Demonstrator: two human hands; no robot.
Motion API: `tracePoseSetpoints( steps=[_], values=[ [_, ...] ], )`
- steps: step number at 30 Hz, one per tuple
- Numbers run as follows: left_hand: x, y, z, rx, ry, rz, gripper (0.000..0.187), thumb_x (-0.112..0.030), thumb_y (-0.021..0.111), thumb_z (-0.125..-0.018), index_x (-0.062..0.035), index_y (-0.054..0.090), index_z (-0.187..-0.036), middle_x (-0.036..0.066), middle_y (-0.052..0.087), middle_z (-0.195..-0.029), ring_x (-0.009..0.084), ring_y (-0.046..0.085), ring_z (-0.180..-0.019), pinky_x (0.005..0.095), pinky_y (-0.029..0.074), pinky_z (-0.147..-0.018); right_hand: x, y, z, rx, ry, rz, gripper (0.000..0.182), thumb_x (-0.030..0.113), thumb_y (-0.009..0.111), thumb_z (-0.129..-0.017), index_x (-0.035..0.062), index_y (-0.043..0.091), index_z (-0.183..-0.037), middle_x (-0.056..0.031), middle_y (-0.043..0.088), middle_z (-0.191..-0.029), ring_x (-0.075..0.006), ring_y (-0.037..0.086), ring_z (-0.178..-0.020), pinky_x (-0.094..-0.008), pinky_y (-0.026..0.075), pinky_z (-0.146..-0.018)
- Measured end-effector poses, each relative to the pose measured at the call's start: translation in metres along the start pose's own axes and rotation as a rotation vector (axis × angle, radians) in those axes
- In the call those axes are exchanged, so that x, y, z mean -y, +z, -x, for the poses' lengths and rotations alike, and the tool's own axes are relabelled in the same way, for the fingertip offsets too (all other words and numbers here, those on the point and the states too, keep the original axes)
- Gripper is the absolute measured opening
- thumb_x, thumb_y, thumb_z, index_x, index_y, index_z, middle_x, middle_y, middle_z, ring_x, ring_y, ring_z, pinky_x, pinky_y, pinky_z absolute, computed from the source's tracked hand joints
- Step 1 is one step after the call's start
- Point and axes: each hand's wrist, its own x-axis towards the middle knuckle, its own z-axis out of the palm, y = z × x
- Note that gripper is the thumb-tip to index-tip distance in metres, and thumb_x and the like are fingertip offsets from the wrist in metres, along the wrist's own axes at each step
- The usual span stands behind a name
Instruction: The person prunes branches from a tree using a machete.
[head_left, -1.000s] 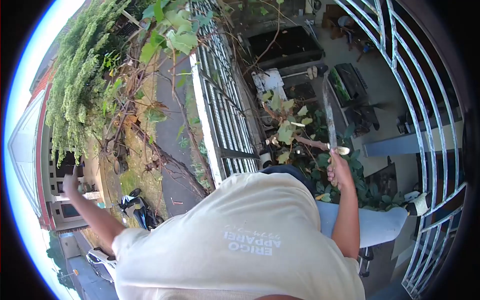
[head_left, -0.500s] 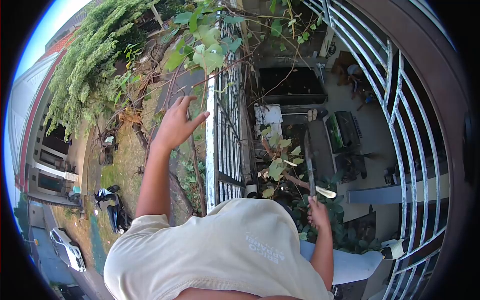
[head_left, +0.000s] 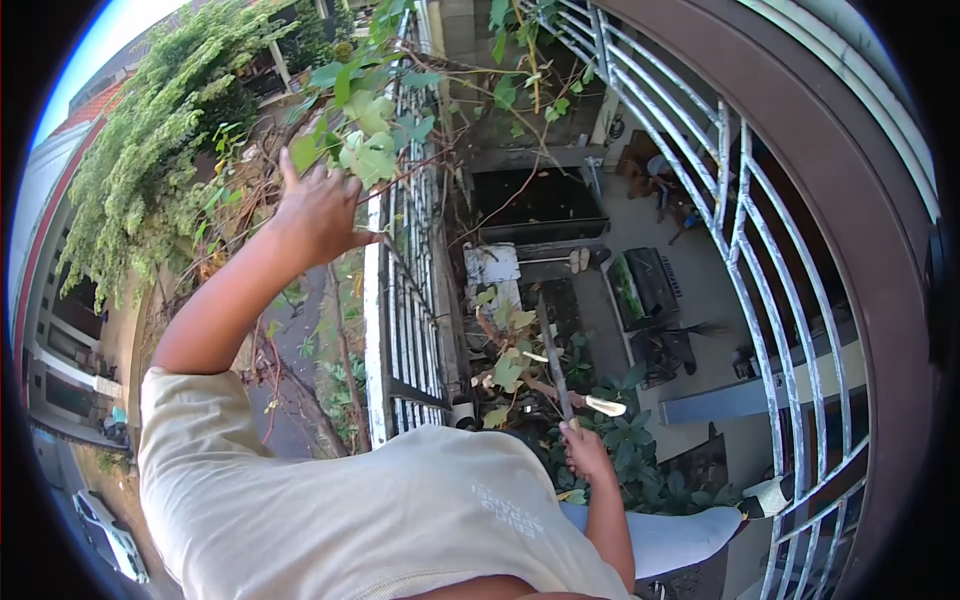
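My left hand point(head_left: 318, 212) reaches out over the left side of the white metal fence point(head_left: 376, 340). Its fingers are apart, with the thumb pointing toward the fence's top rail. Green vine leaves point(head_left: 368, 150) hang just beyond the fingertips, and tangled brown vine stems point(head_left: 235, 215) lie to the left of the hand. Low on the right, my right hand point(head_left: 588, 455) is closed around the handle of a machete point(head_left: 556, 365), whose long dark blade points forward. Near the blade is a cut branch end point(head_left: 605, 406) with pale wood showing.
A curved metal railing point(head_left: 770, 330) runs down the right, where one foot point(head_left: 770, 497) rests. Far below are a fish tank point(head_left: 628, 287), a dark basin point(head_left: 540, 205), slippers point(head_left: 579, 260) and a person point(head_left: 660, 175). A leafy shrub point(head_left: 630, 445) grows under my right hand.
My left hand has moved forward and left, closer to the vine leaves and stems. My view has shifted slightly right. The machete stays in my right hand.
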Motion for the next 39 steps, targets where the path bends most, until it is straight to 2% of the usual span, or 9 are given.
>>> tracePoseSetpoints(
  steps=[5,7,11,13,20,25,29,34,39],
  values=[
    [-0.088,-0.024,0.077,-0.609,0.349,0.495,0.072,-0.057,0.078,-0.088,-0.0056,0.062,-0.136,0.017,0.064,-0.133,0.0366,0.060,-0.130,0.0611,0.029,-0.123,0.035,0.000,0.024,-0.031,-0.020,0.093,0.048,0.052,0.067,-0.101,0.0062,0.058,-0.092,0.0011,0.049,-0.062,-0.0123,0.048,-0.048,-0.0304,0.039,-0.045],
    [-0.159,0.007,0.065,-0.577,0.534,0.843,0.062,-0.050,0.079,-0.090,-0.0045,0.064,-0.129,0.016,0.067,-0.127,0.0370,0.064,-0.119,0.0492,0.048,-0.107,0.027,0.009,-0.001,0.049,-0.051,-0.026,0.050,0.055,0.066,-0.100,0.0065,0.059,-0.092,-0.0006,0.052,-0.063,-0.0137,0.051,-0.048,-0.0308,0.040,-0.044],
    [-0.273,0.148,-0.034,-0.214,0.508,0.675,0.071,-0.061,0.063,-0.097,-0.0031,0.062,-0.137,0.020,0.064,-0.136,0.0380,0.058,-0.133,0.0520,0.037,-0.120,0.014,0.009,-0.025,0.099,-0.030,-0.085,0.052,0.059,0.066,-0.099,0.0070,0.060,-0.093,-0.0015,0.053,-0.062,-0.0146,0.052,-0.047,-0.0315,0.039,-0.042],
    [-0.257,0.159,-0.091,0.205,0.334,0.242,0.088,-0.065,0.062,-0.096,-0.0026,0.044,-0.156,0.024,0.042,-0.160,0.0382,0.032,-0.155,0.0579,0.021,-0.127,0.012,0.003,-0.020,0.075,-0.020,-0.042,0.052,0.059,0.066,-0.099,0.0071,0.060,-0.092,-0.0015,0.053,-0.062,-0.0145,0.052,-0.047,-0.0317,0.039,-0.042],
    [-0.089,0.171,-0.231,-0.166,-0.088,-0.027,0.093,-0.022,0.057,-0.097,-0.0096,0.001,-0.171,0.019,-0.007,-0.178,0.0358,-0.005,-0.165,0.0558,0.003,-0.131,0.041,0.002,0.006,0.033,0.030,0.050,0.051,0.057,0.064,-0.101,0.0066,0.061,-0.092,-0.0011,0.053,-0.063,-0.0144,0.053,-0.048,-0.0320,0.039,-0.042],
    [0.018,0.197,-0.293,-0.525,-0.156,-0.019,0.037,-0.022,0.056,-0.101,-0.0146,0.062,-0.137,0.007,0.061,-0.136,0.0276,0.052,-0.135,0.0646,0.038,-0.114,0.054,0.005,-0.012,0.102,0.053,0.024,0.048,0.056,0.063,-0.102,0.0086,0.058,-0.091,0.0018,0.052,-0.067,-0.0109,0.049,-0.051,-0.0281,0.039,-0.047],
    [0.082,0.210,-0.274,-0.649,-0.232,0.300,0.036,-0.025,0.061,-0.098,-0.0117,0.064,-0.132,0.014,0.067,-0.127,0.0334,0.063,-0.123,0.0536,0.056,-0.095,0.063,0.011,-0.028,0.154,0.116,0.006,0.048,0.055,0.063,-0.102,0.0082,0.058,-0.093,0.0013,0.050,-0.067,-0.0107,0.048,-0.051,-0.0285,0.039,-0.047],
    [0.108,0.270,-0.260,-0.160,-0.360,0.458,0.033,-0.032,0.058,-0.102,-0.0071,0.072,-0.118,0.025,0.073,-0.113,0.0420,0.070,-0.107,0.0534,0.058,-0.092,0.071,0.013,-0.041,0.188,0.140,-0.012,0.049,0.055,0.065,-0.101,0.0068,0.058,-0.095,0.0002,0.051,-0.067,-0.0112,0.048,-0.052,-0.0288,0.040,-0.048],
    [0.144,0.245,-0.264,-0.712,-0.369,0.652,0.049,-0.048,0.059,-0.104,-0.0023,0.075,-0.102,0.025,0.074,-0.090,0.0432,0.073,-0.084,0.0504,0.058,-0.080,0.048,0.016,-0.041,0.143,0.146,-0.043,0.050,0.056,0.067,-0.100,0.0071,0.058,-0.095,-0.0010,0.051,-0.068,-0.0118,0.049,-0.052,-0.0290,0.040,-0.048]
  ],
)
